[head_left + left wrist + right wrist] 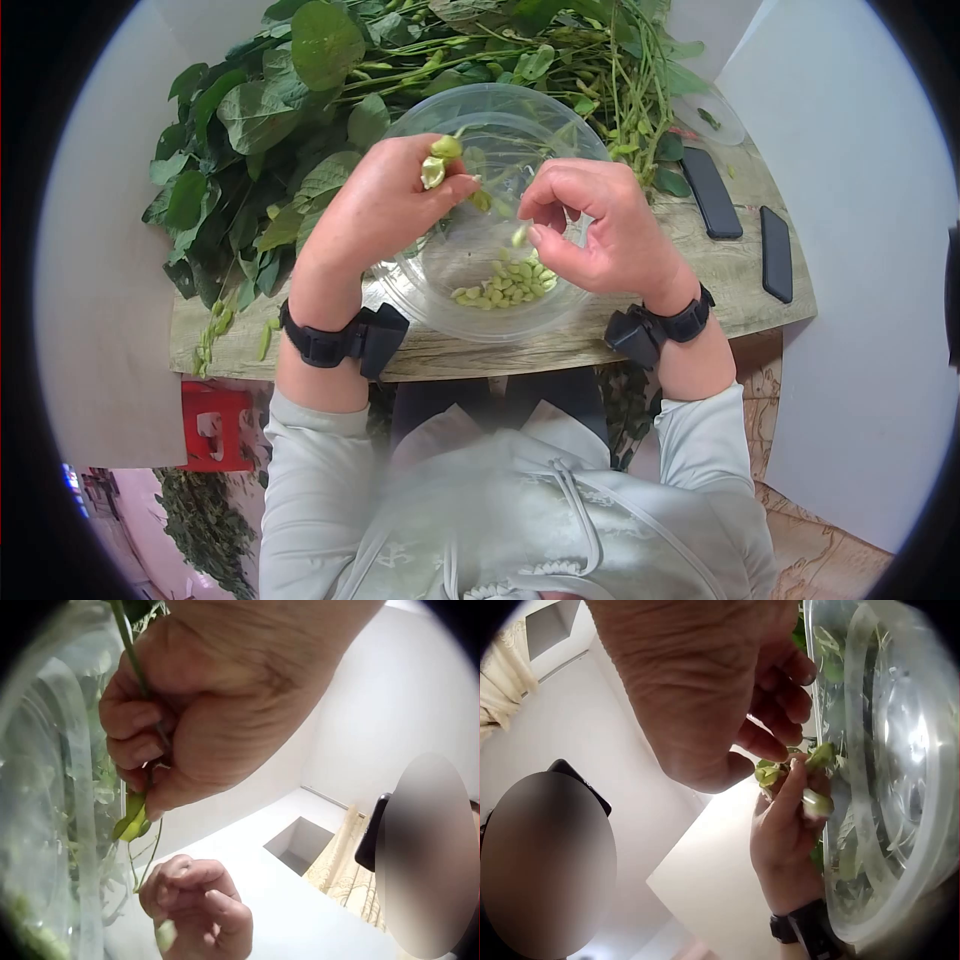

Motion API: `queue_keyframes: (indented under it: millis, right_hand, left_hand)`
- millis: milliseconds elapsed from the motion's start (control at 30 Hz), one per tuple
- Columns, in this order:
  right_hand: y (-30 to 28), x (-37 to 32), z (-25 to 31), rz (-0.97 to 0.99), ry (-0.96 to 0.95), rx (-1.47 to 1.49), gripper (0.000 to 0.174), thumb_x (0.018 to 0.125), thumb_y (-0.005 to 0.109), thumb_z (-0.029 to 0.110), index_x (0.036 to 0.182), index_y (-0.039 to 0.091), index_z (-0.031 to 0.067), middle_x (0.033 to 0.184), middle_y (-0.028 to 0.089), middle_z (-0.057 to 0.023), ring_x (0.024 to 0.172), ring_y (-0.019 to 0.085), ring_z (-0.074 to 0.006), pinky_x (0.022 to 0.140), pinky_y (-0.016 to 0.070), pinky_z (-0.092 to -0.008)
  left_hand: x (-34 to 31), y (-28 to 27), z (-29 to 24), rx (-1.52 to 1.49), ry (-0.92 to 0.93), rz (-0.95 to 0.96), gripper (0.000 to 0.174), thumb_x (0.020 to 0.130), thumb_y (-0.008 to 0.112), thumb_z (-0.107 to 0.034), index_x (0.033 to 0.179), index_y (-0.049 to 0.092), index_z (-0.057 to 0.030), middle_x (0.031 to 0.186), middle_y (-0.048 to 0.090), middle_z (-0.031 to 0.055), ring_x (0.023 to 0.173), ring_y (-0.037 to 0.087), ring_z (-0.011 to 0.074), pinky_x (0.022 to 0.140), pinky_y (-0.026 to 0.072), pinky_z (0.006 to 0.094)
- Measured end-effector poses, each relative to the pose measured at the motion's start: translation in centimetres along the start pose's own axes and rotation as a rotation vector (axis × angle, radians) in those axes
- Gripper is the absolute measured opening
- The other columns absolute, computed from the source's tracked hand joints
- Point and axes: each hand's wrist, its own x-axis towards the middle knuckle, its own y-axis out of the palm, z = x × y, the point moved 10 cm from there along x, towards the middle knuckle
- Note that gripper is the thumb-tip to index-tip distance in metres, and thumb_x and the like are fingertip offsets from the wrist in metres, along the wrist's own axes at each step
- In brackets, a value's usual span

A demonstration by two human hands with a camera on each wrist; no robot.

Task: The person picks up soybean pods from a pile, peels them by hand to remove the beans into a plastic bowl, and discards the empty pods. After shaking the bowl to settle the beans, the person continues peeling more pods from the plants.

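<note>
My left hand (385, 195) grips a thin green soybean stem (129, 649) over the clear plastic bowl (405, 285). A split soybean pod (434, 172) shows pale and open beside its fingers, and another pod (133, 817) hangs below the thumb in the left wrist view. Across from it, my right hand (610, 225) has thumb and fingertips apart, fingers loosely bent. Just off its thumb tip is a blurred pale green bean (519, 236), in the air above the bowl. Shelled green beans (510, 284) lie heaped on the bowl's near side.
A big pile of leafy soybean plants (250, 115) covers the back and left of the wooden table (480, 362). Two dark phones (712, 195) lie at the right. A red crate (215, 425) stands below the left edge. White panels (860, 260) flank the table.
</note>
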Motion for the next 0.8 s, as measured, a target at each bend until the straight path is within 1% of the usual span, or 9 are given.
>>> queue_keyframes:
  millis: [167,267,333,433,567,633,667,733,800]
  right_hand:
    - [-0.9,-0.1,-0.3,-0.072,-0.064,0.01,0.012,0.08,0.068,0.004,0.073,0.06,-0.0011,0.065,0.058,-0.0088,0.056,0.056,-0.0169,0.051,0.0446,-0.0294]
    - [-4.0,-0.4,-2.2,-0.328,0.05,-0.067,0.025,0.089,0.069,0.012,0.069,0.058,0.0007,0.057,0.052,-0.004,0.051,0.044,-0.01,0.047,0.0354,-0.0283]
    - [-5.6,-0.8,-3.5,-0.422,0.112,-0.09,0.028,0.091,0.069,0.014,0.069,0.057,0.0005,0.056,0.05,-0.0025,0.052,0.042,-0.0085,0.047,0.0349,-0.0277]
    - [-8.3,-1.5,-5.9,-0.56,0.183,-0.129,0.034,0.095,0.066,0.019,0.07,0.055,-0.0001,0.055,0.044,0.0008,0.054,0.037,-0.0059,0.047,0.0338,-0.0264]
    - [-11.1,-2.5,-9.4,-0.649,0.286,-0.15,0.028,0.097,0.064,0.02,0.078,0.059,-0.001,0.057,0.05,-0.0005,0.054,0.04,-0.0067,0.049,0.0371,-0.0269]
    - [-12.0,-2.9,-10.2,-0.683,0.326,-0.238,0.027,0.094,0.066,0.022,0.081,0.063,-0.0007,0.059,0.058,-0.0053,0.053,0.05,-0.0135,0.053,0.0429,-0.0308]
    - [-12.3,-3.1,-10.5,-0.685,0.322,-0.238,0.027,0.094,0.066,0.022,0.081,0.063,-0.0007,0.059,0.058,-0.0053,0.053,0.05,-0.0135,0.053,0.0429,-0.0308]
    - [-12.0,-2.9,-11.3,-0.564,0.423,-0.446,0.027,0.09,0.068,0.026,0.081,0.064,0.0,0.066,0.064,-0.0109,0.06,0.061,-0.0263,0.06,0.0486,-0.0382]
    - [-12.1,-3.0,-11.2,-0.51,0.487,-0.529,0.027,0.088,0.069,0.026,0.08,0.064,0.0007,0.069,0.065,-0.0125,0.067,0.063,-0.03,0.064,0.0498,-0.041]
  left_hand:
    - [-0.6,0.2,-2.4,-0.163,0.139,-0.018,0.013,0.084,0.07,-0.006,0.092,0.064,0.0009,0.076,0.063,0.0064,0.069,0.055,0.0108,0.065,0.0476,0.0282]
    - [-1.4,-0.3,-3.3,-0.326,0.121,-0.022,0.011,0.083,0.069,-0.003,0.093,0.065,-0.0008,0.082,0.064,0.0016,0.073,0.057,0.008,0.067,0.0474,0.0255]
    - [-1.4,-0.5,-3.1,-0.432,0.111,0.005,0.008,0.083,0.067,-0.001,0.09,0.064,-0.002,0.084,0.064,-0.0026,0.074,0.056,0.0051,0.067,0.0462,0.0225]
    - [-2.0,-1.3,-3.6,-0.34,0.071,0.008,0.009,0.081,0.067,-0.002,0.09,0.063,-0.0016,0.081,0.062,-0.0015,0.073,0.055,0.0047,0.065,0.0455,0.0237]
    - [-4.1,-2.3,-4.3,-0.183,0.123,0.06,0.011,0.08,0.07,-0.005,0.088,0.063,-0.001,0.079,0.063,0.0032,0.068,0.057,0.011,0.064,0.0461,0.0267]
    - [-6.5,-1.8,-6.6,0.11,0.362,0.25,0.014,0.08,0.073,-0.01,0.084,0.064,-0.0007,0.075,0.063,0.0079,0.064,0.059,0.0217,0.061,0.0476,0.032]
    - [-7.3,-2.8,-6.9,0.113,0.364,0.248,0.014,0.08,0.073,-0.01,0.084,0.064,-0.0007,0.075,0.063,0.0079,0.064,0.059,0.0217,0.061,0.0476,0.032]
    - [-10.0,-1.5,-4.4,0.263,0.162,0.643,0.018,0.076,0.078,-0.015,0.085,0.069,-0.002,0.077,0.067,0.0108,0.068,0.062,0.0295,0.062,0.0501,0.035]
    - [-12.0,-3.0,-3.1,0.208,0.203,0.704,0.021,0.074,0.079,-0.016,0.087,0.071,-0.0024,0.077,0.068,0.0109,0.07,0.064,0.0288,0.063,0.051,0.0353]
